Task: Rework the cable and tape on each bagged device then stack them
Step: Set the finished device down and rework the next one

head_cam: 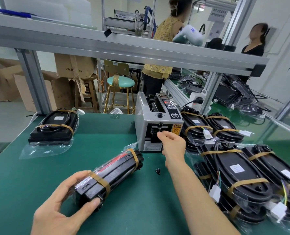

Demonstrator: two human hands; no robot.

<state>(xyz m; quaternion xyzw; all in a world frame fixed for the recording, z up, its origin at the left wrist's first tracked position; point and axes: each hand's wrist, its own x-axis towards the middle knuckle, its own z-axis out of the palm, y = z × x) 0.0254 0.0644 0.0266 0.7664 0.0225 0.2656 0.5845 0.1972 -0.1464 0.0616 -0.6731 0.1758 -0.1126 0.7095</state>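
Head view | my left hand [68, 200] grips device [107, 178] end, 7 o'clock | right hand [172, 143] pinches at dispenser [156, 126], 12 o'clock | bag probably slippery, hold rigid casing.

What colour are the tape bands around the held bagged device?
Brown, on the bagged device; seen in the head view.

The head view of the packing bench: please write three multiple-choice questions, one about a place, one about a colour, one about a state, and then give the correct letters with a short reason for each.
1. Where is the tape dispenser?
A. far middle of the table
B. on the stool
C. under the table

2. What colour is the table mat?
A. red
B. green
C. white

3. How is the left hand?
A. flat and empty
B. gripping the bagged device
C. out of view

Answers:
1. A, it stands on the mat beyond both hands.
2. B, the bare surface is green.
3. B, thumb and fingers curl round its near end, while the right hand reaches the dispenser's front.
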